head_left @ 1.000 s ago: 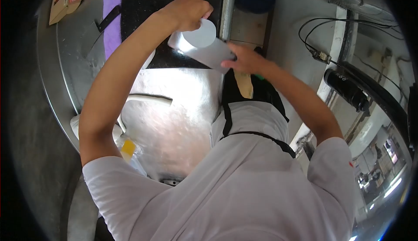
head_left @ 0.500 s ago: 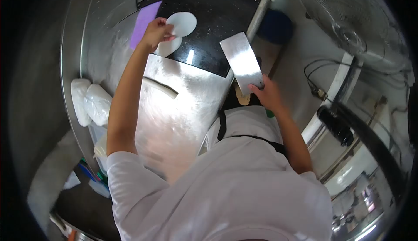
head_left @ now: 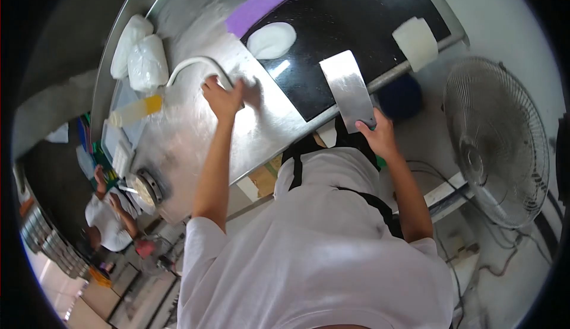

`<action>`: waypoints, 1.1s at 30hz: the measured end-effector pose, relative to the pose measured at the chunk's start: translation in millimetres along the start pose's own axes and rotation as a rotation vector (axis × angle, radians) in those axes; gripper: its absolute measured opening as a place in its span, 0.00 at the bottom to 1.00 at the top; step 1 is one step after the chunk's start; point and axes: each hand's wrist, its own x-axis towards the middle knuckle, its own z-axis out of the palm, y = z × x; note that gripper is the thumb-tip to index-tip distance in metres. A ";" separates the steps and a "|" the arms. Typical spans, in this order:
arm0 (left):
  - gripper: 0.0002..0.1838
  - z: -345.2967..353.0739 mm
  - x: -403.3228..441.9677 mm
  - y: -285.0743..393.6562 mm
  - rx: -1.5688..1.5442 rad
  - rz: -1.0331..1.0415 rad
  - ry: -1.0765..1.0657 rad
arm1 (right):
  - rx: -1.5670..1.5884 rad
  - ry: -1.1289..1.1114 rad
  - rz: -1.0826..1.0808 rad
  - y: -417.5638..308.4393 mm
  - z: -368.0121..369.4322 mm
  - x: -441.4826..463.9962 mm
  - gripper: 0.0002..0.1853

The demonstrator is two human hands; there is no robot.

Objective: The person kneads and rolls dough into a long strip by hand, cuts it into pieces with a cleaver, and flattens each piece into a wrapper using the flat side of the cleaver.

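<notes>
My right hand (head_left: 380, 134) grips a broad, rectangular metal cleaver (head_left: 347, 88) at its lower end, the blade angled up by the black board's edge. My left hand (head_left: 222, 98) is over a long white dough rope (head_left: 199, 60) that curves across the steel table. Its thumb and fingers are apart, with the rope between or beneath them; whether they touch it I cannot make out. Thin round white dough wrappers (head_left: 272, 40) lie overlapping on the black board (head_left: 332, 20), beyond my left hand.
A purple cloth (head_left: 261, 9) runs along the board. White plastic bags (head_left: 147, 62) and a yellow-capped bottle (head_left: 133, 112) stand at left. A folded white cloth (head_left: 415, 43) sits at the board's right edge. A fan (head_left: 496, 142) is at right; another person (head_left: 113, 216) is at lower left.
My left hand has let go of the white wrappers, which now lie on the board, and moved back to the dough rope. My right hand still holds the cleaver. The view has turned.
</notes>
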 end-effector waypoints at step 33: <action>0.06 -47.8 -84.7 -101.4 -0.837 -0.473 -0.129 | -0.439 -0.279 -0.304 -142.8 218.8 44.1 0.18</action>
